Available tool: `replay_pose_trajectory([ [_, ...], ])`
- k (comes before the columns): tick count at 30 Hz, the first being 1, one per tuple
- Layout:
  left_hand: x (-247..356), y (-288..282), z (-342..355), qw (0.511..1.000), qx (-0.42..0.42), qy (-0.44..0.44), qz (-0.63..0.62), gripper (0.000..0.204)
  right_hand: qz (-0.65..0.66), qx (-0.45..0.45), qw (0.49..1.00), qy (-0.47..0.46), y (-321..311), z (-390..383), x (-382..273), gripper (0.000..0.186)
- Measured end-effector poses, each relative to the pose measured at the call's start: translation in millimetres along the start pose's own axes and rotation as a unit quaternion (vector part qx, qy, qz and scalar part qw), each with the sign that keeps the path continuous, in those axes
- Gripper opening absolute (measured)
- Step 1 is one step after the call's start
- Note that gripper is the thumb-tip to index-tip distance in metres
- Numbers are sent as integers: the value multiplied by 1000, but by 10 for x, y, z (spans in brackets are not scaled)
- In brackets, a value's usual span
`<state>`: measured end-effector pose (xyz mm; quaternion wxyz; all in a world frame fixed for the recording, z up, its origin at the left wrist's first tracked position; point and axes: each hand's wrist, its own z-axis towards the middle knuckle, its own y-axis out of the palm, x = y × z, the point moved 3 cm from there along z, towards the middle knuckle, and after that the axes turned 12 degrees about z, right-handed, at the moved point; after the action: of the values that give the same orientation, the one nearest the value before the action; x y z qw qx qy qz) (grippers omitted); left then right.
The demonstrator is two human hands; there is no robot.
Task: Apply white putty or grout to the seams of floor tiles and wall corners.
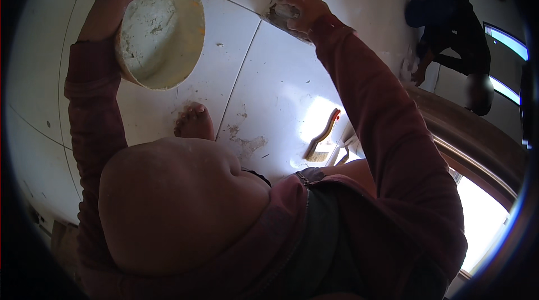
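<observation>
At the upper left my left hand point(115, 8) grips the rim of a round cream-coloured bucket point(193, 36), thumb over its edge. The bucket is tilted, and whitish paste point(147, 22), like plaster or putty, coats its inside. My right hand point(306, 11), arm stretched forward, is closed around a greyish, smeared piece point(285, 10); its kind is not clear. That piece is against a dirty brown-grey patch along a seam of the white tiles point(241, 30).
A flat brush point(323, 137) with a curved handle lies on the tiles near my right thigh, beside another small tool point(343, 154). My bare foot point(195, 121) is below the bucket. A person point(449, 25) in dark clothes works at the far right, beyond a brown curved edge point(471, 126).
</observation>
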<state>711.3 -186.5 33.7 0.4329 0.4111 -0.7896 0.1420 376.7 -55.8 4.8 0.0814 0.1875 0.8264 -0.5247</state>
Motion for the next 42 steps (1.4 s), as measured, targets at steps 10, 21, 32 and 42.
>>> replay_pose_trajectory([
  [10,-75,-148,110,989,48,121,68,35,-21,-58,997,-52,-124,103,107,51],
  [21,-71,-199,81,999,12,41,32,36,-16,-61,998,-23,-132,232,106,53],
  [32,10,-65,-6,999,11,51,6,34,160,69,984,-40,-23,393,263,54],
  [42,23,-107,58,994,43,69,66,35,53,184,968,162,-437,612,220,44],
])
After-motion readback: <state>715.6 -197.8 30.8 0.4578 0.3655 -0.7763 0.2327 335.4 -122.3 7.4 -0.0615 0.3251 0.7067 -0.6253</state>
